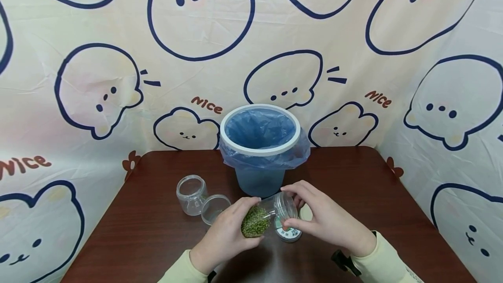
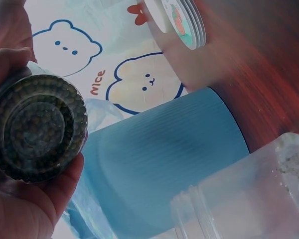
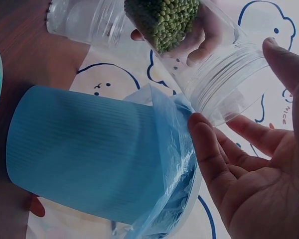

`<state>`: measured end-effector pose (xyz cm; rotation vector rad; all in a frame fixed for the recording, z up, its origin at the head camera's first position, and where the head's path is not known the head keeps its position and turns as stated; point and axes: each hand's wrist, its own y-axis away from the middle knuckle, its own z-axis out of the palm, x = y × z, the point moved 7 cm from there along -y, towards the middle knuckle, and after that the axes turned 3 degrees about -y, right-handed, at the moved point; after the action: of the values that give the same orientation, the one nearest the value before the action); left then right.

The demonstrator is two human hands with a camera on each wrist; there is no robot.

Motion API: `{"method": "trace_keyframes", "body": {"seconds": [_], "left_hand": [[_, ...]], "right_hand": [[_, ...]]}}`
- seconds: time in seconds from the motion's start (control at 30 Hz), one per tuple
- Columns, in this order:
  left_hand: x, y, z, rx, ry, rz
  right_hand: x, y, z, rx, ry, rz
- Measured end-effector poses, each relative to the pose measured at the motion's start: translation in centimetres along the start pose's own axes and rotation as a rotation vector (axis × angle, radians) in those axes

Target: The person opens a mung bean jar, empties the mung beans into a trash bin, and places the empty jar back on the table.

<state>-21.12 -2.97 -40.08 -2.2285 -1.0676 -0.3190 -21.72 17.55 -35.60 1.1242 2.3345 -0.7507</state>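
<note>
- Left hand (image 1: pixel 227 234) curls round the jar's (image 1: pixel 269 205) base; right hand (image 1: pixel 323 214) pinches its rim.
- The jar lies sideways before the bin (image 1: pixel 257 180); tipping further could spill beans (image 1: pixel 254 222).

- Head view: bright, even light; the patterned backdrop (image 1: pixel 196 25) reads clearly.
- Pale glare streaks the dark tabletop (image 1: pixel 149 213) near the front, beside a soft shadow below the left hand (image 1: pixel 224 235).
- Both wrist views look dimmer and hazier, the right hand (image 3: pixel 259 194) shaded.
- White glints cross the blue bag (image 3: pixel 174 149).
- Left wrist view: slightly soft, washed-out detail.
</note>
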Motion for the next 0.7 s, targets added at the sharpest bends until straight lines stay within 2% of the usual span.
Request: {"method": "trace_keyframes", "body": {"seconds": [0.3, 0.53, 0.7], "left_hand": [[0.3, 0.0, 0.0, 0.021, -0.028, 0.013], [0.4, 0.1, 0.3, 0.013, -0.020, 0.031], [0.4, 0.1, 0.3, 0.014, -0.027, 0.052]], "right_hand": [[0.2, -0.1, 0.5, -0.033, 0.008, 0.029], [-0.2, -0.3, 1.2, -0.034, 0.026, -0.022], [-0.2, -0.2, 1.3, -0.037, 0.022, -0.029]]}}
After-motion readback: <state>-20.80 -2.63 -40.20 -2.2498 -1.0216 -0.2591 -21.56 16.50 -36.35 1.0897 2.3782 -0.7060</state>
